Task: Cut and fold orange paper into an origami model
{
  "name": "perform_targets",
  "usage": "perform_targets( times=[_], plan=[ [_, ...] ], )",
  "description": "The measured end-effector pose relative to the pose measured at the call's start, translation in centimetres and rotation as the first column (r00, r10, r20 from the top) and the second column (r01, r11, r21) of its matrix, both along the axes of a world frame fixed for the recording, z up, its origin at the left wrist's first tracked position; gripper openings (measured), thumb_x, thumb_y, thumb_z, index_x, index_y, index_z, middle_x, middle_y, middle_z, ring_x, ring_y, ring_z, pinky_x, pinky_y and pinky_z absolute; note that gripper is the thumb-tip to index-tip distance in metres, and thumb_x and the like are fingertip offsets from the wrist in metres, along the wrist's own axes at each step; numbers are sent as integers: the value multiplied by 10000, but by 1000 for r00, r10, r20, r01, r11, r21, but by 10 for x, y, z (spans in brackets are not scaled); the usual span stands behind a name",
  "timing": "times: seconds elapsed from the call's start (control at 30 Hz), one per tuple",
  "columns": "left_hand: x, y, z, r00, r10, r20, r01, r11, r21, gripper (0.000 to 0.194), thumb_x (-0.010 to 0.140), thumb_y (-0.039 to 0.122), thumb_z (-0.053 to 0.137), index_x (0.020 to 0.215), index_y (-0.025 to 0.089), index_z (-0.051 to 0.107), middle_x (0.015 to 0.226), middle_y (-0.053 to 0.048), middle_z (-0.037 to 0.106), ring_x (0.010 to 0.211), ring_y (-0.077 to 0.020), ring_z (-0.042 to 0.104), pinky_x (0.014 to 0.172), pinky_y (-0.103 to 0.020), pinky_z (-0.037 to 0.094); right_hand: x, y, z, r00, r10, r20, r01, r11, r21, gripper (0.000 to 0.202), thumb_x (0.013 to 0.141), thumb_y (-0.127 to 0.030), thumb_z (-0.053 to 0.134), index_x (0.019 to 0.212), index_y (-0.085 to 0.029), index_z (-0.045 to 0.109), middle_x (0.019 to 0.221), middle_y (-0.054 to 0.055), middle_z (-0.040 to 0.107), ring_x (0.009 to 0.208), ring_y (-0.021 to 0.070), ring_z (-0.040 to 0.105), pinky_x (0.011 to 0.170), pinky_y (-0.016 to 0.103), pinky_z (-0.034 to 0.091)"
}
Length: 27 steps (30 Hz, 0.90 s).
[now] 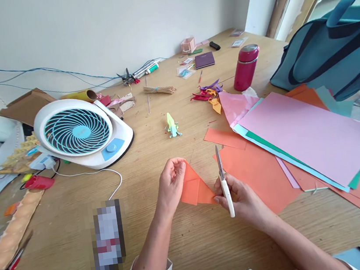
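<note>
My left hand [172, 181] is closed, pinching the top of a folded orange sheet of paper [197, 187] between thumb and fingers. The paper has a triangular outline with fold lines across it. White-handled scissors [226, 190] are in my right hand [241, 197], blades pointing up and away from me. The fingertips of that hand also reach the paper's right corner. Behind my hands stands a small yellow-green and light-blue paper figure [171, 125]. Flat orange paper [254, 169] lies on the table just beyond and right of the scissors.
A stack of coloured paper [305, 131] covers the right side. A red bottle [247, 67] and a blue bag [325, 54] stand behind it. Folded paper pieces [209, 93] lie near the bottle. At left are a fan [82, 132] and a blurred-out device with a cable [108, 238].
</note>
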State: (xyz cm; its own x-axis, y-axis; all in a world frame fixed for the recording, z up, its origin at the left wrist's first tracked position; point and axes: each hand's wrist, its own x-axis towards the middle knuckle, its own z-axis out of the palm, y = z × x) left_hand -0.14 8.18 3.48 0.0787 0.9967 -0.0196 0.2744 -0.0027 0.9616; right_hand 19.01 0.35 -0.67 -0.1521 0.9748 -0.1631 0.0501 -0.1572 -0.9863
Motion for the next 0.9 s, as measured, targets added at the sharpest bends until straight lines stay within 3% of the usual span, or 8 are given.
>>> perform_targets(
  times=[0.2, 0.33, 0.43, 0.53, 0.6, 0.77, 0.83, 0.9],
  plan=[
    [5, -24, -5, 954, -33, 298, 114, 959, -258, 389, 790, 468, 748, 1002, 167, 621, 994, -70, 693, 842, -164, 633, 746, -254, 492, 0, 1, 2, 998, -68, -11, 68, 998, 2, 263, 832, -411, 701, 894, -225, 527, 813, -10, 585, 753, 165, 539, 669, 287, 441],
    [3, -26, -7, 923, 23, 384, 82, 964, -254, 288, 774, 379, 775, 903, 166, 631, 907, -31, 696, 787, -133, 607, 726, -223, 474, 0, -1, 4, 997, -76, 20, 76, 997, 27, 286, 866, -445, 668, 994, -221, 545, 842, 7, 607, 761, 171, 547, 678, 297, 448],
    [0, -24, -7, 942, -29, 334, 100, 976, -196, 227, 808, 358, 734, 904, 171, 648, 879, -20, 684, 792, -135, 598, 747, -227, 467, 10, -1, 7, 966, -124, 227, 102, 989, 105, 229, 909, -436, 599, 983, -222, 561, 760, -7, 565, 670, 158, 491, 605, 286, 402],
    [-2, -25, -7, 968, -94, 231, 131, 980, -153, 223, 836, 349, 691, 970, 173, 664, 994, -57, 698, 892, -171, 619, 800, -253, 470, 38, 2, 12, 828, -221, 515, 80, 956, 281, 164, 925, -379, 546, 856, -230, 551, 730, 3, 559, 629, 159, 479, 577, 285, 368],
    [-3, -27, -8, 974, -99, 206, 131, 980, -149, 265, 829, 339, 694, 1039, 182, 651, 1038, -69, 696, 924, -183, 627, 806, -260, 473, 66, 6, 14, 699, -293, 653, 59, 933, 355, 144, 927, -364, 520, 943, -237, 586, 832, 39, 630, 681, 178, 549, 604, 292, 390],
    [-5, -29, -13, 969, -80, 234, 119, 980, -159, 207, 817, 341, 708, 924, 176, 645, 868, -30, 674, 784, -150, 595, 702, -226, 446, 143, 16, 9, 183, -448, 875, -11, 889, 457, 361, 920, -517, 464, 1041, -236, 656, 862, 67, 660, 708, 233, 606, 632, 341, 383],
    [-7, -29, -14, 975, -75, 208, 104, 986, -129, 189, 824, 349, 703, 832, 169, 646, 806, -12, 645, 737, -133, 557, 670, -213, 418, 167, 17, 3, 93, -432, 897, -65, 897, 438, 412, 924, -534, 428, 1062, -229, 667, 867, 77, 667, 733, 251, 627, 627, 353, 374],
    [-8, -30, -12, 982, -72, 177, 90, 991, -97, 194, 835, 358, 693, 803, 171, 654, 764, -3, 624, 706, -127, 528, 644, -210, 396, 181, 16, -1, 79, -406, 910, -96, 906, 412, 434, 920, -550, 413, 1043, -237, 686, 846, 76, 665, 711, 259, 629, 601, 357, 361]
  ],
)
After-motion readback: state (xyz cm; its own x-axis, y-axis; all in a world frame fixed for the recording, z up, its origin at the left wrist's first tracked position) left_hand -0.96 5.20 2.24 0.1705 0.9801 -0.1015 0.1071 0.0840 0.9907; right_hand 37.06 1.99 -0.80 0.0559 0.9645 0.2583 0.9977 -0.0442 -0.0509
